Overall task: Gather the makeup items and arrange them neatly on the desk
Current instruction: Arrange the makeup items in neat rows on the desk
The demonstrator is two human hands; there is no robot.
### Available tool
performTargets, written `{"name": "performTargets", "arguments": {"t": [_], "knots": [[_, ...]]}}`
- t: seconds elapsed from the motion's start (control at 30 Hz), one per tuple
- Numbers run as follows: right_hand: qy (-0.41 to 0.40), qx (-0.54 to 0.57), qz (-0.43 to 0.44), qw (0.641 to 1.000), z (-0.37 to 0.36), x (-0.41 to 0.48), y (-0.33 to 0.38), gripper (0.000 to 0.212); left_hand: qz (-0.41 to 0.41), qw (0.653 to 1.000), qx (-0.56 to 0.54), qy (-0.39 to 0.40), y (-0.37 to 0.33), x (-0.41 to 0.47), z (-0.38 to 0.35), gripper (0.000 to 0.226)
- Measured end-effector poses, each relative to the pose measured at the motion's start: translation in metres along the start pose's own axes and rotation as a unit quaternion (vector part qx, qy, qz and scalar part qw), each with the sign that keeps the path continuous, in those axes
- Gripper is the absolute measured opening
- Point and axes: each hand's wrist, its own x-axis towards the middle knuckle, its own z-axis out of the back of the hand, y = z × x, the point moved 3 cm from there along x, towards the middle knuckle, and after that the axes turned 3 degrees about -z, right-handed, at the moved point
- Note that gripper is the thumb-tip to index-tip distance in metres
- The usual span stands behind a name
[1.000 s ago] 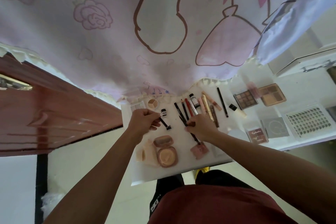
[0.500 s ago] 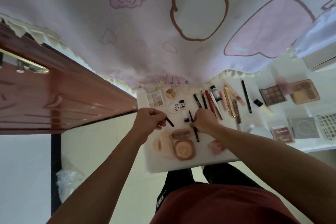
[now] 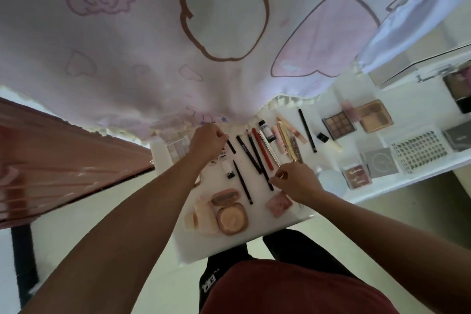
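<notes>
Makeup lies on the white desk [image 3: 229, 245]. My left hand [image 3: 207, 141] grips a short black pencil [image 3: 231, 147] at the far edge, left of a slanted row of pencils and tubes: a black pencil [image 3: 249, 155], a red pencil [image 3: 263, 151], a silver pen [image 3: 270, 149] and pink and gold tubes [image 3: 285, 140]. My right hand [image 3: 297, 181] pinches the near end of a long thin black pencil [image 3: 258, 158] in that row. Another black pencil [image 3: 242, 182] lies alone beside a small white bottle [image 3: 230, 170]. An open peach compact [image 3: 230, 215] and a pink blush [image 3: 279, 203] sit nearer me.
A pale eyeshadow palette [image 3: 177, 151] lies left of my left hand. To the right are a black liner [image 3: 307, 131], brown palettes [image 3: 338, 123], a nail tray [image 3: 418, 151], a grey box [image 3: 379, 162] and a red palette [image 3: 356, 176]. A pink printed curtain [image 3: 229, 33] hangs over the far edge.
My left hand carried the short black pencil from the desk's left side up to the far edge. My right hand left the lone black pencil and moved right to the row's near end.
</notes>
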Motion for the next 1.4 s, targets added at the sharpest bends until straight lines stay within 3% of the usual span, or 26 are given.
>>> {"name": "performTargets", "arguments": {"t": [0.17,0.33,0.47,0.7,0.8,1.07,1.2,1.4], "knots": [[-0.016,-0.036,0.006,0.999,-0.003,0.005,-0.002,0.021,0.011,0.994,0.099,0.044,0.007,0.03,-0.016,0.032],[-0.037,-0.067,0.043,0.996,-0.01,0.018,0.017,0.024,0.023,0.99,0.132,0.053,0.02,0.039,-0.021,0.037],[-0.048,-0.101,0.074,0.991,-0.016,0.029,0.034,0.024,0.038,0.992,0.114,0.031,0.023,0.034,-0.014,0.043],[-0.075,-0.185,0.083,0.976,-0.016,0.044,0.057,0.028,0.049,0.997,0.016,-0.059,0.017,-0.006,0.02,0.024],[-0.07,-0.198,0.079,0.975,-0.015,0.048,0.06,0.022,0.058,0.994,-0.032,-0.083,0.024,-0.031,0.028,0.035],[0.042,-0.057,0.135,0.988,0.007,0.026,0.062,0.018,0.085,0.972,-0.197,-0.097,0.027,-0.09,0.044,0.015],[0.138,0.063,0.187,0.971,0.024,-0.009,0.06,0.015,0.102,0.952,-0.286,-0.041,0.01,-0.108,0.043,0.015],[0.194,0.153,0.224,0.943,0.054,-0.055,0.062,0.017,0.068,0.914,-0.399,0.006,-0.024,-0.128,0.037,0.017]]}}
